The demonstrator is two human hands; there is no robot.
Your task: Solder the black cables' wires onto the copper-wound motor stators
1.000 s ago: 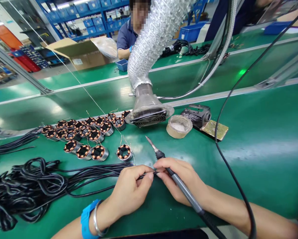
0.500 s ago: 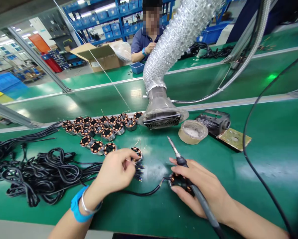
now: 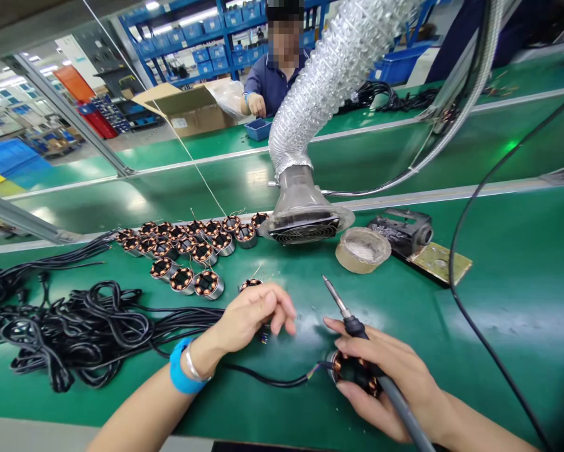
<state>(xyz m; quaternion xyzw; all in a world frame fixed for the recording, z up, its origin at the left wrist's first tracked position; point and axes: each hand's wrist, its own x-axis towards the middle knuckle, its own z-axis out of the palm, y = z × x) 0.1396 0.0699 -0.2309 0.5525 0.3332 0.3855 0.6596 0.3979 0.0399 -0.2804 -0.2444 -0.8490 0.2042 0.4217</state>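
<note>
Since half a second ago the left hand (image 3: 251, 314) has lifted off the lone stator (image 3: 250, 284) near the table's middle and now hovers just this side of it, fingers loosely curled and a little apart, gripping nothing that shows, while the right hand (image 3: 380, 383) has drawn slightly nearer the body with its load. In the head view, the only one, that right hand is clamped on two things at once: a wired stator (image 3: 352, 370) pinched under the thumb and fingers against the green table (image 3: 498, 326), and the soldering iron (image 3: 357, 329) running along the palm with its tip pointing up and away towards the fume extractor (image 3: 305, 223). A black cable (image 3: 267, 376) runs from the wired stator leftwards under the left wrist towards the pile of cables (image 3: 75, 333). A cluster of unwired stators (image 3: 188, 251) sits between the pile and the extractor, with a tape roll (image 3: 363, 249) and the iron stand (image 3: 404, 232) to the right; a person in a dark shirt (image 3: 272, 81) works at the far bench. To handle this well, I would judge that the hot tip should stay pointing clear of the left fingers and the cable sheath, and the wired stator be steadied flat before the left hand closes on the next piece
</note>
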